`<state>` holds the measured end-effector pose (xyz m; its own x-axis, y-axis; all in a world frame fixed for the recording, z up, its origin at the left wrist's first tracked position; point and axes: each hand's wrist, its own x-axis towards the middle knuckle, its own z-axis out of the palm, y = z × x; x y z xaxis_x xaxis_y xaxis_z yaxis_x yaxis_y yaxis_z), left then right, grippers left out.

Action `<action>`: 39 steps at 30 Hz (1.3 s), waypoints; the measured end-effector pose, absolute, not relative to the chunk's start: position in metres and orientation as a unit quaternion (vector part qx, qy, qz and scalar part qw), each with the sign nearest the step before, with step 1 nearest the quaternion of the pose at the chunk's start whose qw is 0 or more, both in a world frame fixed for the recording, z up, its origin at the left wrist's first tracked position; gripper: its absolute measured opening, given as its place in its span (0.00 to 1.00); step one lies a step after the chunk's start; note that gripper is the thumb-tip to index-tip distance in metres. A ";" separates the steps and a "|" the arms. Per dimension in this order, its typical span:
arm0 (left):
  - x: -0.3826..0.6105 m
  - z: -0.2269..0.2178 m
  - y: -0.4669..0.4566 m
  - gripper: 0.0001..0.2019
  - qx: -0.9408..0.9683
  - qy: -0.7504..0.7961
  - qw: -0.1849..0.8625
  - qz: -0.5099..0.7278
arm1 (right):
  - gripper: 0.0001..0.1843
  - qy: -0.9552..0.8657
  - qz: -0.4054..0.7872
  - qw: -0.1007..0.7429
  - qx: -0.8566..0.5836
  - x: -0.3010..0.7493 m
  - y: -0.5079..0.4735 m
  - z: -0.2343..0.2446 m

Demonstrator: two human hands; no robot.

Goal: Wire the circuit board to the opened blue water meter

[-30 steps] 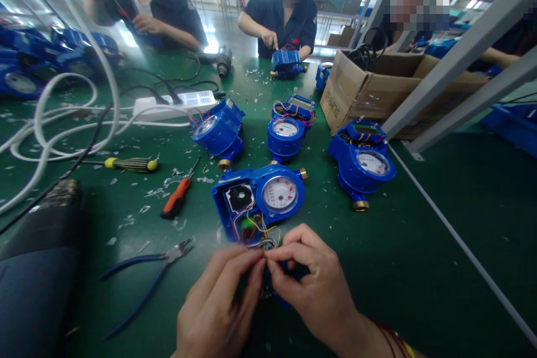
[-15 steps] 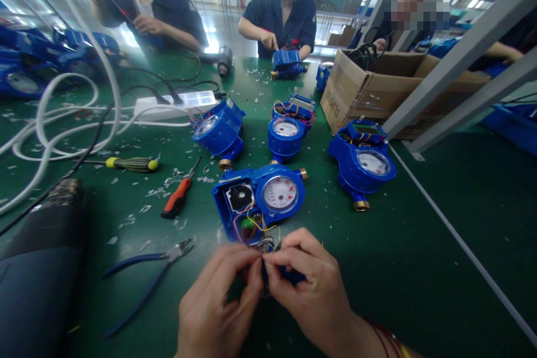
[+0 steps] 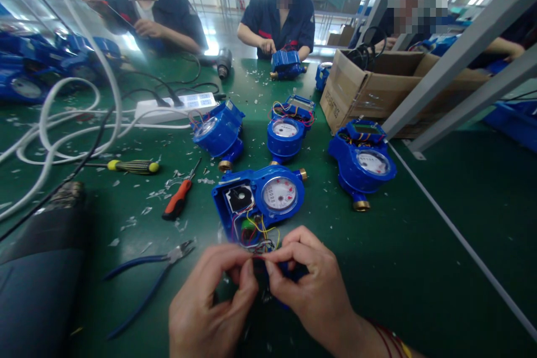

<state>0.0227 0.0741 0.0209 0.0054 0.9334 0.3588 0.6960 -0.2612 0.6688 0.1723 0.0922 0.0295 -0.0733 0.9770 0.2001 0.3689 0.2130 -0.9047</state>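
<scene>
As the head camera looked down on the green tabletop [image 3: 403, 268], the bare left hand [image 3: 210, 293] and the bare right hand [image 3: 314, 285] faced each other, each with thumb and forefinger pinched on a thin red wire [image 3: 259, 257] spanning the narrow gap. The wire was just on the near side of an open blue plastic meter with a round white dial [image 3: 258, 201]; loose coloured wires [image 3: 260, 229] showed at its compartment. Blue-handled metal pliers [image 3: 173, 256] lay left of the left hand, an orange-and-black screwdriver [image 3: 178, 199] beyond them.
</scene>
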 end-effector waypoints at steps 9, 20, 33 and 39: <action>0.021 0.028 0.076 0.01 0.664 0.611 0.092 0.420 | 0.07 -0.633 0.363 0.426 -0.534 0.173 0.093 0.030; 0.014 0.031 0.070 0.07 0.665 0.546 0.105 0.499 | 0.01 -0.621 0.415 0.383 -0.543 0.176 0.092 0.031; 0.017 0.015 0.079 0.08 0.773 0.493 0.065 0.395 | 0.06 -0.614 0.448 0.360 -0.540 0.177 0.094 0.028; 0.016 0.012 0.078 0.09 0.761 0.506 0.062 0.401 | 0.04 -0.611 0.450 0.354 -0.546 0.175 0.097 0.031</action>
